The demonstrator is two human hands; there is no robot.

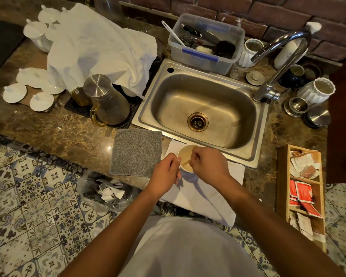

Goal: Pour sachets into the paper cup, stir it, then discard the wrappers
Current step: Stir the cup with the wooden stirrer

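A white paper cup [185, 154] with light brown liquid stands on a white cloth [200, 194] at the counter's front edge, just before the sink. My left hand [164, 174] grips the cup's left side. My right hand [209, 164] is over the cup, fingers pinched on a thin wooden stirrer [185, 162] that dips into the liquid. Crumpled white wrappers [110, 189] lie in a clear bin bag on the floor below the counter. Red and white sachets [302, 193] sit in a wooden tray [283, 188] at the right.
The steel sink [204, 110] with a tall tap [278, 62] lies behind the cup. A grey cloth [136, 151] lies left of the cup. A steel jug [106, 100], white lids and a draped white towel [100, 48] fill the left counter. Jars stand at right.
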